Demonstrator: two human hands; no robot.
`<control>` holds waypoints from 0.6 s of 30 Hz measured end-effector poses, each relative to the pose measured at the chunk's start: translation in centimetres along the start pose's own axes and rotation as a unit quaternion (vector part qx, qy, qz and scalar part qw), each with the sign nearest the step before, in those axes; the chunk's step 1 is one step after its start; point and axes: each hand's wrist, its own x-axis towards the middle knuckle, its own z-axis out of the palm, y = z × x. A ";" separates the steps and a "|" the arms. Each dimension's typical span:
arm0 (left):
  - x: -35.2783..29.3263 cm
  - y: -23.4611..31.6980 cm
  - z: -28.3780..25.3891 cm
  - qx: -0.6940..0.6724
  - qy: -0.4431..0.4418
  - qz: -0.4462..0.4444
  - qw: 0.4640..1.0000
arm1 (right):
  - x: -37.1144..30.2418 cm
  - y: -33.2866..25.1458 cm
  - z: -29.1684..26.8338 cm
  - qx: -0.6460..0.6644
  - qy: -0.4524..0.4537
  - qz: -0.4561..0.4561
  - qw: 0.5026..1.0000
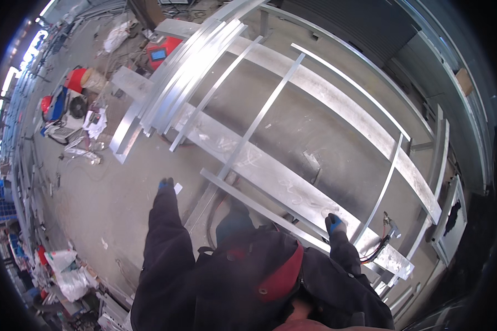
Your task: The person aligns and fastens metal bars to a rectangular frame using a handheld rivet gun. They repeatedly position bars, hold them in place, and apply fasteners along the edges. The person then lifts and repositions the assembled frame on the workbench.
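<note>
Your right hand [334,224], gloved blue, rests on the long aluminium bar [262,209] at four o'clock; whether it grips is unclear. Your left hand [165,185] hangs at nine o'clock over the concrete floor [116,193], its grip hidden.

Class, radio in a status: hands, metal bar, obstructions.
Left hand gloved, hanging free over floor. Right hand gloved, on long metal bar. Clamp with cables close beside right hand.

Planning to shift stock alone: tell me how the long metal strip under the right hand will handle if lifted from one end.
The metal strip looks long and thin, so it would probably sag and whip. Its bare shiny surface may slide in the gloved right hand. Probably light for its length.
</note>
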 end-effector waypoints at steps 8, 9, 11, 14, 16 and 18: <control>12.7 9.1 4.4 0.066 -0.110 0.112 0.985 | -5.2 -9.1 3.6 -0.052 -0.113 0.009 0.992; 13.7 9.7 4.9 0.095 -0.125 0.125 0.980 | -5.6 -10.0 3.7 -0.041 -0.109 0.010 0.993; 15.3 10.9 5.7 0.151 -0.139 0.131 0.970 | -5.7 -11.3 3.9 -0.054 -0.098 0.026 0.993; 16.0 12.3 5.8 0.202 -0.158 0.134 0.957 | -5.9 -12.6 3.9 -0.117 -0.101 0.030 0.987; 15.4 13.0 5.5 0.204 -0.193 0.164 0.946 | -6.1 -13.4 3.9 -0.087 -0.087 -0.019 0.992; 13.9 13.3 5.2 0.197 -0.191 0.242 0.931 | -6.0 -14.5 3.9 -0.073 -0.063 0.038 0.995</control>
